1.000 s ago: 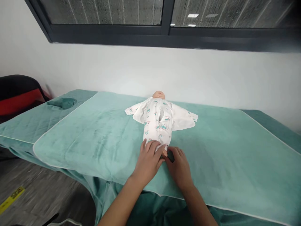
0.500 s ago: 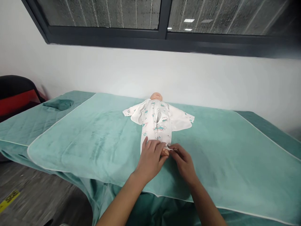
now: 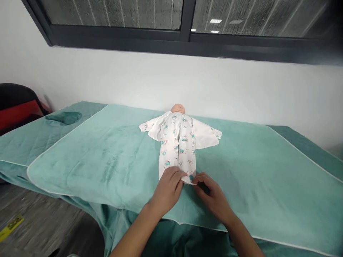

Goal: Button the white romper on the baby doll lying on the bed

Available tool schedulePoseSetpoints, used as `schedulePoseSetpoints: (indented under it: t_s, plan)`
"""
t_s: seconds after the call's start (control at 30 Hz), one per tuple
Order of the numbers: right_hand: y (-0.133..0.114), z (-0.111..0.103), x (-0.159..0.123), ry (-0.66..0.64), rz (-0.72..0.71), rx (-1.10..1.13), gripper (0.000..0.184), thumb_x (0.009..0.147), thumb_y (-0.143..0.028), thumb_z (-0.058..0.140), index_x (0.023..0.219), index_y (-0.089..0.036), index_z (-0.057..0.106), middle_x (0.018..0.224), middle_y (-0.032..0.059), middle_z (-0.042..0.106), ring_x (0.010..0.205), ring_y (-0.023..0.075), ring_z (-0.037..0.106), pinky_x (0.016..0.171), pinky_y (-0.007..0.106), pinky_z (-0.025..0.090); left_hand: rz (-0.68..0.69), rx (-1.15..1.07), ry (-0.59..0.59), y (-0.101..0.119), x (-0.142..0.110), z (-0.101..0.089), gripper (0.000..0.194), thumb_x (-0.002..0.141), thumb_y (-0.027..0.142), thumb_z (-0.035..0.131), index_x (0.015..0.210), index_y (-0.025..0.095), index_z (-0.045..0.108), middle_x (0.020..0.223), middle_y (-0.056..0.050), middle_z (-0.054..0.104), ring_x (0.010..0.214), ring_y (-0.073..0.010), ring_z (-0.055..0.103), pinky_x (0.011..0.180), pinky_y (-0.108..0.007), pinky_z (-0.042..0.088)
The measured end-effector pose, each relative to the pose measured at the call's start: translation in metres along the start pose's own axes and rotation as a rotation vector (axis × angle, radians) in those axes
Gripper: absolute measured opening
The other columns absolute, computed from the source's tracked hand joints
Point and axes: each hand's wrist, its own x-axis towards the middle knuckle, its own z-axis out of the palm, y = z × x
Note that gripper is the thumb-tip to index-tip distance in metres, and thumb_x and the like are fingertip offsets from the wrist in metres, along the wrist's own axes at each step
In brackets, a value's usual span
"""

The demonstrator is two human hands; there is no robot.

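Observation:
A baby doll (image 3: pixel 178 108) lies on its back with its head toward the wall. It wears a white printed top (image 3: pixel 205 135) whose sleeves spread out to both sides. White printed baby pants (image 3: pixel 180 150) lie along its body and legs. My left hand (image 3: pixel 168 189) is closed on the bottom hem of the pants' right-side leg. My right hand (image 3: pixel 211 194) pinches the outer corner of the same hem between thumb and fingers, pulling it taut. The doll's feet are hidden under cloth and hands.
A light green plush cover (image 3: pixel 107 153) with white piping lies over the bed, its front edge draping down. A face hole (image 3: pixel 64 117) opens at the left end. A black and red chair (image 3: pixel 20 107) stands at far left. Behind are a white wall (image 3: pixel 120 78) and a dark-framed window (image 3: pixel 134 38).
Both hands have moved toward me, drawing the hem down. The doll's foot that showed beside my left hand is now covered by the pant leg.

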Motion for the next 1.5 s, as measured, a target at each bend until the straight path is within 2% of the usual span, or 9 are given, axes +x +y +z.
schedulePoseSetpoints:
  t_s: [0.17,0.27,0.4,0.53,0.8,1.07,1.3,1.43,1.5]
  plan:
    - [0.008,-0.022,0.016,-0.141,0.024,-0.038,0.014,0.094,-0.029,0.049,0.087,-0.023,0.059,0.087,0.0016,0.060,0.080,0.0180,0.057,0.074,0.032,0.047,-0.096,-0.107,0.089,-0.020,0.004,-0.021,0.018,0.091,0.018,0.048,0.103,0.021,0.062,0.089,-0.004,0.064,0.091,-0.0179,0.060,0.085,-0.034,0.050]
    - [0.029,-0.031,0.048,0.024,-0.036,-0.257,0.013,0.093,-0.026,0.049,0.095,-0.024,0.061,0.098,0.0041,0.063,0.093,0.0219,0.058,0.085,0.038,0.047,-0.254,0.074,0.188,-0.058,0.023,-0.033,0.022,0.091,0.018,0.046,0.105,0.020,0.062,0.097,-0.006,0.064,0.096,-0.0207,0.058,0.089,-0.038,0.048]
    - [0.056,-0.024,0.098,0.101,-0.155,-0.643,0.032,0.086,-0.015,0.050,0.115,-0.022,0.061,0.118,0.0095,0.062,0.115,0.0279,0.050,0.097,0.044,0.041,-0.300,0.417,0.075,-0.104,0.054,-0.035,0.034,0.085,0.013,0.050,0.116,0.018,0.061,0.118,-0.012,0.060,0.114,-0.0284,0.050,0.096,-0.046,0.043]
    - [0.065,-0.014,0.130,0.034,-0.151,-0.830,0.023,0.088,-0.011,0.047,0.098,-0.018,0.066,0.105,0.0107,0.065,0.102,0.0260,0.053,0.086,0.038,0.040,-0.263,0.591,0.004,-0.125,0.078,-0.026,0.036,0.089,0.013,0.043,0.121,0.017,0.060,0.132,-0.015,0.054,0.127,-0.0322,0.041,0.097,-0.049,0.041]
    - [0.074,-0.017,0.132,0.095,-0.186,-0.802,0.020,0.087,-0.009,0.049,0.087,-0.019,0.066,0.095,0.0070,0.064,0.089,0.0220,0.053,0.077,0.034,0.035,-0.229,0.710,-0.008,-0.137,0.099,-0.019,0.025,0.091,0.015,0.047,0.107,0.017,0.066,0.120,-0.012,0.061,0.119,-0.0287,0.046,0.091,-0.043,0.041]
    - [0.080,-0.030,0.108,0.048,-0.308,-0.654,0.027,0.085,-0.006,0.045,0.088,-0.019,0.069,0.093,0.0071,0.066,0.086,0.0212,0.055,0.078,0.035,0.039,-0.144,0.722,0.009,-0.115,0.064,-0.041,0.018,0.089,0.011,0.049,0.092,0.020,0.065,0.098,-0.009,0.066,0.101,-0.0272,0.053,0.082,-0.042,0.041]
    - [0.082,-0.037,0.109,0.051,-0.129,-0.435,0.019,0.091,-0.027,0.048,0.088,-0.022,0.066,0.092,0.0057,0.066,0.087,0.0210,0.058,0.078,0.035,0.045,-0.228,0.398,0.013,-0.120,0.055,-0.051,0.016,0.089,0.018,0.052,0.085,0.022,0.067,0.094,-0.004,0.067,0.096,-0.0219,0.055,0.084,-0.037,0.044]
    - [0.108,-0.065,0.128,0.441,0.103,-0.572,0.033,0.086,-0.043,0.052,0.100,-0.017,0.065,0.107,0.0133,0.066,0.106,0.0281,0.056,0.095,0.043,0.042,-0.425,0.331,0.206,-0.136,0.067,-0.053,0.021,0.092,0.031,0.049,0.094,0.021,0.068,0.105,-0.006,0.065,0.104,-0.0222,0.055,0.093,-0.036,0.044]
    - [0.120,-0.082,0.139,0.519,0.292,-0.662,0.045,0.083,-0.047,0.055,0.108,-0.011,0.064,0.113,0.0196,0.064,0.113,0.0335,0.054,0.100,0.049,0.038,-0.549,0.461,0.261,-0.144,0.076,-0.051,0.026,0.092,0.034,0.049,0.104,0.018,0.066,0.113,-0.010,0.062,0.109,-0.0265,0.053,0.094,-0.040,0.043]
